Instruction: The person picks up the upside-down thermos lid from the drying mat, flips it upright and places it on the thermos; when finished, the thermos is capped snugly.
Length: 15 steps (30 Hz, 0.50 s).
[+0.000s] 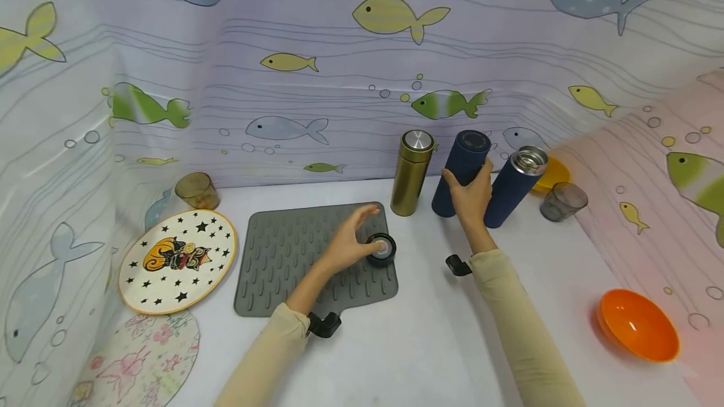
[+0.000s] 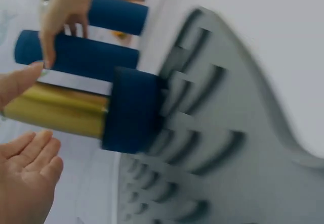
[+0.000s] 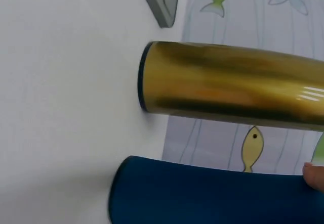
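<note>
right hand grasps a capped navy bottle; left hand is loose beside a navy lid

the right hand wraps the upper part of the capped navy bottle, thumb on one side and fingers on the other. that bottle is upright towards the back of the white counter, between a gold bottle on its left and an uncapped navy bottle on its right. the uncapped one shows a bare steel mouth; the gold one wears a lid with a shiny top.

the left hand is released, fingers extended and spread, with nothing grasped. in the head view its thumb overlaps the navy lid, while the left wrist view shows the hand apart from it. the lid rests near the right edge of a grey ridged mat.

left of the mat is a round plate with black stars and an orange rim, overlapping a floral round mat; an amber cup is behind the plate. a yellow dish and a tilted grey cup are near the uncapped navy bottle, and an orange bowl is at the front right. fish-print sheeting surrounds the counter.
</note>
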Available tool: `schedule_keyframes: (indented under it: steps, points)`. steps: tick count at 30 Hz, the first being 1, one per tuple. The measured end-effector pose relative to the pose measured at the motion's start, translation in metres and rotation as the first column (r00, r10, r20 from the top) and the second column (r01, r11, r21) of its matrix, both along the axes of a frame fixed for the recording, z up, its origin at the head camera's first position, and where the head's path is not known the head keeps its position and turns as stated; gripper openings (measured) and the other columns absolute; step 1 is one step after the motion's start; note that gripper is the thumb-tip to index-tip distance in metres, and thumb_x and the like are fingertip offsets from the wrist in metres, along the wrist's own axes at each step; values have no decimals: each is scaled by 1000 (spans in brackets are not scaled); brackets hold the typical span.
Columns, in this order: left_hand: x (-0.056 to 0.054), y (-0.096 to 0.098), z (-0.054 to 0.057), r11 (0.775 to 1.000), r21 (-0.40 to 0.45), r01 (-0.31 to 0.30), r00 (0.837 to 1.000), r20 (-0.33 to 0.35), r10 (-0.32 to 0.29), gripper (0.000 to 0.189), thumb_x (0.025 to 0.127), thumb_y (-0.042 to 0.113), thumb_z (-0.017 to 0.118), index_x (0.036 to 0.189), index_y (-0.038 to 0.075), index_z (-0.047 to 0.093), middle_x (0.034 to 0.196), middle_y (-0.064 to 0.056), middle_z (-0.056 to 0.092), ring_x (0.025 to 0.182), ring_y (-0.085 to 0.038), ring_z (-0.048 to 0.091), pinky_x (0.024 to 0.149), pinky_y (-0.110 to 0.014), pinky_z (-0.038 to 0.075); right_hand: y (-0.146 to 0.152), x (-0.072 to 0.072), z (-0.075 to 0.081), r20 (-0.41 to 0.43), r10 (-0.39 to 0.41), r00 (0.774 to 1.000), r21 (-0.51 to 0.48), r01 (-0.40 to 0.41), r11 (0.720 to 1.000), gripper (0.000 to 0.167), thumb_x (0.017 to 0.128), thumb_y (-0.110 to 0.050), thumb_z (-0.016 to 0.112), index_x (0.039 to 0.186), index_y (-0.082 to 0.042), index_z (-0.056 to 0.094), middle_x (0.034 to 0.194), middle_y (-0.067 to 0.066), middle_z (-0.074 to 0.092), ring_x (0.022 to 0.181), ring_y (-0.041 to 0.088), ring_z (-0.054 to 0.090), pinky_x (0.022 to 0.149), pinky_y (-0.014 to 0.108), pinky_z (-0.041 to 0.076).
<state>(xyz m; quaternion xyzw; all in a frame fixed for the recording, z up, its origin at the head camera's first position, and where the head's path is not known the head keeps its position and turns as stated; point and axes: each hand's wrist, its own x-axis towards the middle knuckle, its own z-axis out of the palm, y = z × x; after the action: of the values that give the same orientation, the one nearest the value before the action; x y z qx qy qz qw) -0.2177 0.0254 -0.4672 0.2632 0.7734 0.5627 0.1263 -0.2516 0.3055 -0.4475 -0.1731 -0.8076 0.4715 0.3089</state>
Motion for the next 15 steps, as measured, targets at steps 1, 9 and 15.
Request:
schedule_keyframes:
  steps: [1, 9, 15]
  points:
    - [0, 0, -4, 999, -52, 1, 1000, -5, -1, 83, 83, 14, 81, 151, 3, 34, 152, -17, 43, 146, -33, 33, 121, -49, 25, 0, 1, 2, 11, 12, 1000, -6, -12, 1000, 81, 83, -31, 81, 145, -8, 35, 136, 18, 57, 125, 37, 55, 107, 51, 41]
    - [2, 4, -29, 943, -330, 39, 997, -54, -60, 93, 74, 20, 88, 149, -3, 37, 150, -22, 43, 140, -40, 39, 114, -56, 34, -14, 31, 12, 95, 44, 994, -84, -36, 996, 99, 86, -34, 78, 155, -4, 15, 158, 22, 24, 146, 37, 30, 120, 45, 28]
    - [6, 2, -31, 958, -285, -26, 990, -142, -15, 74, 72, 6, 88, 135, 0, 50, 133, -18, 55, 128, -36, 50, 108, -54, 40, -44, 77, 3, 9, 128, 992, -158, -125, 979, 81, 90, -26, 74, 150, 0, 27, 154, 22, 29, 141, 38, 38, 112, 49, 39]
